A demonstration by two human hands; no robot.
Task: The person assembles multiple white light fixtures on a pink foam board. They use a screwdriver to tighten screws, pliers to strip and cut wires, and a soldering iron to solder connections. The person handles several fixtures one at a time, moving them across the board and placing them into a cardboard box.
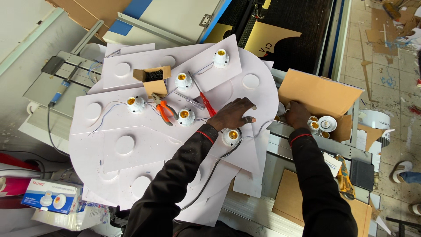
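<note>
Black sleeves [175,184] nearest the lens, both arms reaching out over the worktop [52,83].

White panels [131,145], stacked and overlapping, cover most of it. Several round cut-outs, such as the one at [125,145], sit bare with no socket.

Cardboard box [320,98] at right, open, more white sockets [326,123] inside. Right hand [297,115] is in its mouth, fingers curled down among them (cannot tell if they grip one).

Left hand [234,113] lies flat on the panel, fingers spread and holding nothing, just above a fitted lamp socket [231,136] with grey wire [210,175] trailing toward the body.

Four more sockets are on the panels, among them [220,57] and [136,104], thin wires between them.

Judgement: roughly half fitted; the bare holes are what's left.

Small stuff: orange pliers [164,109], red screwdriver [207,105], little box of screws [153,75].
</note>
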